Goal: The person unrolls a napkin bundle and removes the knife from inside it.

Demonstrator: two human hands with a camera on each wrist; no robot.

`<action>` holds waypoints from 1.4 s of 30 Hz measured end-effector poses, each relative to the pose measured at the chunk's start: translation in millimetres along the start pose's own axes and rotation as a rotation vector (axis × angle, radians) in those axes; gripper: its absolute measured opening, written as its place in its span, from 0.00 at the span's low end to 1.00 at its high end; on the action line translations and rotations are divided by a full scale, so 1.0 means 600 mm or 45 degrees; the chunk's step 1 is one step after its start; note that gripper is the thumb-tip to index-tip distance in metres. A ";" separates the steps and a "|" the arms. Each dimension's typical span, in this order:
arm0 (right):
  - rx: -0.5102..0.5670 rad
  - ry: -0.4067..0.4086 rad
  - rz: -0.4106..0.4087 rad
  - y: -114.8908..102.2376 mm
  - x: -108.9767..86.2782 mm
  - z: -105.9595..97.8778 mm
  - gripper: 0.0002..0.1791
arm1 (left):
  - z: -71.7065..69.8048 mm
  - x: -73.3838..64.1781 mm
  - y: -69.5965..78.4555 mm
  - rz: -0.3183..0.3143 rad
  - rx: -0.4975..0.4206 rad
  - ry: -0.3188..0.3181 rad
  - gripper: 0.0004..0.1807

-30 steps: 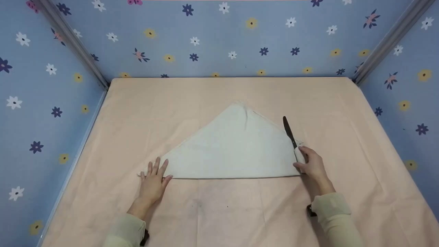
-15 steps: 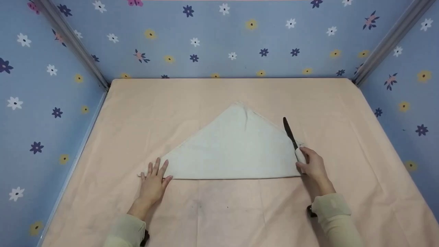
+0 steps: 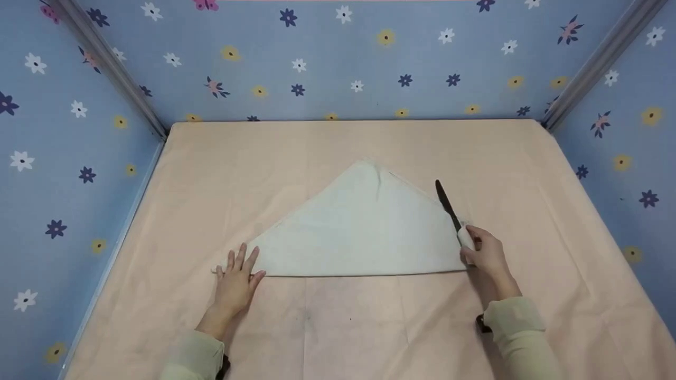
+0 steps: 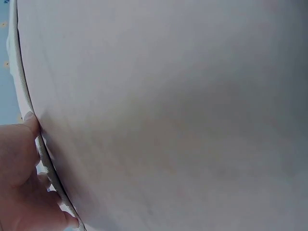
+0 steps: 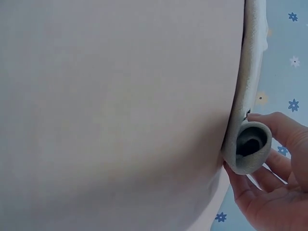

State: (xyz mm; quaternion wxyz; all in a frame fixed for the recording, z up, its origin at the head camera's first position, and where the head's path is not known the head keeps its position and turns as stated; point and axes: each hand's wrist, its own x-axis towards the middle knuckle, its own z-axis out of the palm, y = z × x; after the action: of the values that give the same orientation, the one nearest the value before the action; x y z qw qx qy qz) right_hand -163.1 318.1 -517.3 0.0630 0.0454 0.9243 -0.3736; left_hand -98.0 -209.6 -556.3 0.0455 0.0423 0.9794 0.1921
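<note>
A pale white cloth (image 3: 343,227), folded into a rough triangle, lies with its long folded edge toward me. My left hand (image 3: 233,285) rests on its left corner with fingers spread. At the right corner, my right hand (image 3: 487,257) holds a small roll of the cloth (image 3: 467,238) between thumb and fingers. A black table knife (image 3: 447,205) sticks out of the roll's far end, its blade pointing away; the cloth wraps its lower part. In the right wrist view the near end of the rolled cloth (image 5: 263,161) shows something dark inside.
Beneath the cloth spreads a peach tablecloth (image 3: 348,332) with some creases. Blue flower-patterned walls (image 3: 348,63) stand at the back and both sides, with grey posts (image 3: 607,63) at the far corners.
My right hand has shifted slightly to the right, and the rolled corner and knife have moved with it. My left hand has stayed in place.
</note>
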 end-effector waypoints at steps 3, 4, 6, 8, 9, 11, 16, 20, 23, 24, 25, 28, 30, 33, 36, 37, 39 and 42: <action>-0.004 0.002 -0.006 0.002 0.000 -0.003 0.31 | 0.002 0.000 -0.001 -0.007 0.006 -0.002 0.33; -0.007 0.003 -0.009 0.003 0.000 -0.004 0.30 | 0.002 0.000 0.000 -0.008 0.009 -0.001 0.33; -0.005 0.007 -0.025 0.005 -0.001 -0.006 0.29 | 0.002 0.001 0.000 -0.010 0.011 0.002 0.33; 0.013 0.011 -0.041 0.007 -0.002 -0.009 0.29 | 0.002 0.001 0.000 -0.009 0.013 0.009 0.33; 0.022 0.012 -0.048 0.008 -0.002 -0.010 0.28 | 0.002 0.001 0.000 -0.009 0.012 0.012 0.33; 0.040 0.008 -0.060 0.010 -0.002 -0.013 0.28 | 0.002 0.000 0.000 -0.007 0.011 0.018 0.33; 0.073 -0.028 -0.046 0.016 -0.002 -0.018 0.28 | 0.003 0.000 0.000 -0.010 0.025 0.017 0.33; 0.095 -0.050 -0.018 0.022 -0.001 -0.022 0.28 | 0.004 0.001 0.000 -0.022 0.024 0.001 0.33; 0.094 -0.045 -0.019 0.024 -0.001 -0.024 0.28 | 0.003 0.001 0.000 -0.020 0.025 -0.008 0.33; 0.096 -0.041 -0.023 0.025 -0.001 -0.025 0.28 | 0.002 0.001 0.000 -0.019 0.028 -0.011 0.33; 0.092 -0.035 -0.030 0.026 -0.001 -0.026 0.28 | 0.002 0.001 0.000 -0.018 0.031 -0.012 0.33; 0.092 -0.014 -0.055 0.029 -0.001 -0.027 0.27 | 0.002 0.002 0.000 -0.019 0.040 -0.013 0.33; 0.102 -0.011 -0.058 0.030 -0.002 -0.029 0.26 | 0.002 0.002 0.000 -0.024 0.039 -0.012 0.33; 0.121 -0.014 -0.045 0.032 -0.002 -0.030 0.26 | 0.002 0.002 0.000 -0.030 0.044 -0.012 0.33; 0.136 -0.016 -0.027 0.033 -0.002 -0.031 0.27 | 0.002 0.002 0.000 -0.027 0.046 -0.009 0.33; 0.145 -0.017 -0.022 0.033 -0.002 -0.031 0.27 | 0.002 0.002 0.000 -0.025 0.048 -0.005 0.33; 0.157 -0.022 -0.011 0.034 -0.002 -0.032 0.27 | 0.002 0.002 0.000 -0.024 0.047 0.000 0.33; 0.164 -0.027 0.007 0.035 -0.003 -0.033 0.27 | 0.002 0.001 0.001 -0.018 0.039 0.011 0.33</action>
State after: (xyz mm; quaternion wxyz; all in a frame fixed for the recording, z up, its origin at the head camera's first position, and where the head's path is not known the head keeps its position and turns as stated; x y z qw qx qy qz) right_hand -160.4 347.2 -517.3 0.0708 0.0481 0.8974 -0.4327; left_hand -98.1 -208.6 -557.1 0.0420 0.0354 0.9827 0.1770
